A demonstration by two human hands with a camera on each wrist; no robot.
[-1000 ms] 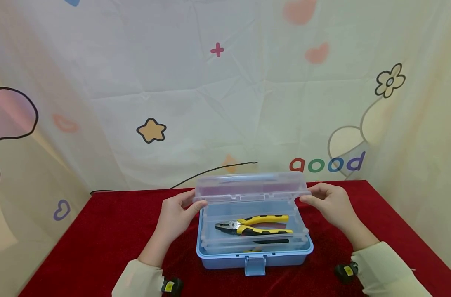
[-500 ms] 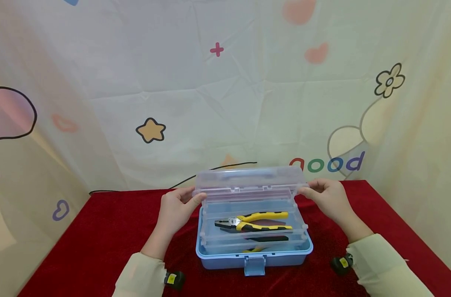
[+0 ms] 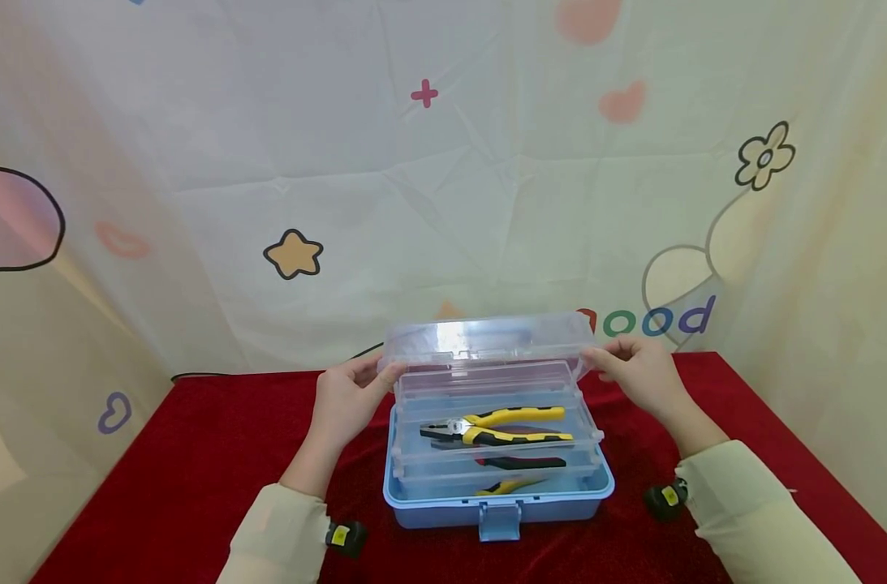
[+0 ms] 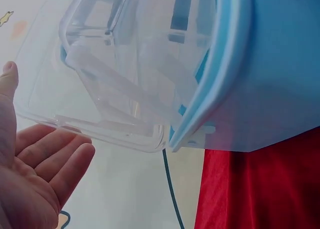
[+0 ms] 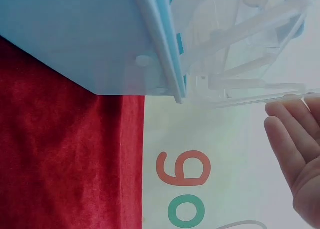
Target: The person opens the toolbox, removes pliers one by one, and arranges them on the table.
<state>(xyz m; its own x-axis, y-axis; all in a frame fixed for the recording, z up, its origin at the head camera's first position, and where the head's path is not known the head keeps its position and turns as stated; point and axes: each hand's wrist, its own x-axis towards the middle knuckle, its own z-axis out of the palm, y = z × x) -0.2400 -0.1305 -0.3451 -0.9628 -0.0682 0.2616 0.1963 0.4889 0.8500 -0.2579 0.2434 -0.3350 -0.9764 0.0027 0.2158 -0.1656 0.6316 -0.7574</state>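
Observation:
A light-blue toolbox (image 3: 421, 517) stands on the table with its clear plastic lid (image 3: 487, 332) raised at the back. The lid's left end is pinched by my left hand (image 3: 346, 404), thumb in front and fingers behind. At the opposite end my right hand (image 3: 646, 380) holds the lid the same way. Combination pliers (image 3: 480, 428) with yellow-and-black handles lie across the clear inner tray (image 3: 414, 468). Below, through the plastic, a red-and-black handle (image 3: 525, 463) and a yellow-and-black handle (image 3: 503, 487) show; the rest of both tools is unclear.
Dark red cloth (image 3: 217, 478) covers the table. A pale printed curtain (image 3: 385, 227) hangs right behind it, close to the raised lid. The box's blue front latch (image 3: 499, 521) hangs down unfastened.
Both hands have moved up and back with the lid, swinging it further open. The clear tray has risen slightly with it, carrying the pliers and exposing more of the handles below.

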